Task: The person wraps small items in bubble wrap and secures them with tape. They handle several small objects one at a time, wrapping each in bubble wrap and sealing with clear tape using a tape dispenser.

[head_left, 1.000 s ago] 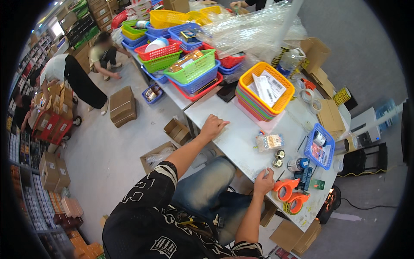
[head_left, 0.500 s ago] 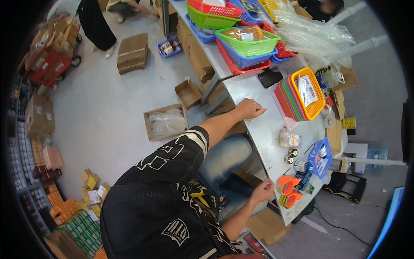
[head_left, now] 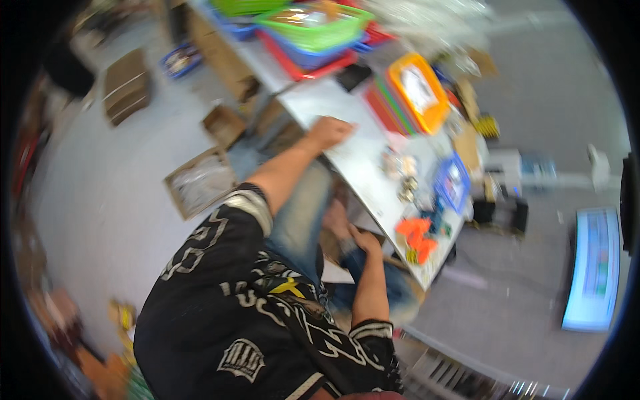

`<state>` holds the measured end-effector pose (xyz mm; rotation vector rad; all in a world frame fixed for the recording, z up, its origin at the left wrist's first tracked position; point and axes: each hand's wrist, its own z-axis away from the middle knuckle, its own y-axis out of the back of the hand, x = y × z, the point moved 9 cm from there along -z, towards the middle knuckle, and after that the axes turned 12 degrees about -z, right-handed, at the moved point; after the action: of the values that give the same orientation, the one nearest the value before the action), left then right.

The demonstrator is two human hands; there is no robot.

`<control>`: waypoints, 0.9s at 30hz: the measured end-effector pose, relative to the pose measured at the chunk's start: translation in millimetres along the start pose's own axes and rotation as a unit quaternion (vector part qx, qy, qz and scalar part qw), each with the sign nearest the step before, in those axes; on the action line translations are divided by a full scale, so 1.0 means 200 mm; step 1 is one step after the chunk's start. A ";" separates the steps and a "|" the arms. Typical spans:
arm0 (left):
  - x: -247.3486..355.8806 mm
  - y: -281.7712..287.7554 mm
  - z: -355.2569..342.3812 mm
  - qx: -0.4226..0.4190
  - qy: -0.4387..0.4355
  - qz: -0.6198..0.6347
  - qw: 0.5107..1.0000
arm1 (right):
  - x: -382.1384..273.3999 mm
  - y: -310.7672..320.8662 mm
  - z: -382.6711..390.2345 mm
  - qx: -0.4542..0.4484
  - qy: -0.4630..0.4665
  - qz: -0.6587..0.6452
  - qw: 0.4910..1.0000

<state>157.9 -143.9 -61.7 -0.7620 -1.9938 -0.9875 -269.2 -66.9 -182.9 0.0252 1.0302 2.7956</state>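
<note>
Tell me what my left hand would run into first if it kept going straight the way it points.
Most likely the side of the basket stack, ahead of your left hand across the tabletop; blur and unclear depth leave some doubt.

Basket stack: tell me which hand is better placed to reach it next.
Left, most likely. The left hand is at the table's edge, nearer the basket stack; the right hand is off the table and farther away.
</note>
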 end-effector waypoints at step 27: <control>0.57 -0.36 0.33 -0.368 -0.180 0.112 0.905 | -0.60 0.36 0.99 0.237 0.137 0.079 0.959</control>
<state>17.7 -106.5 -21.4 -1.6446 -1.7368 -1.5649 -147.0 -12.7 20.2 -0.2396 1.8193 2.6609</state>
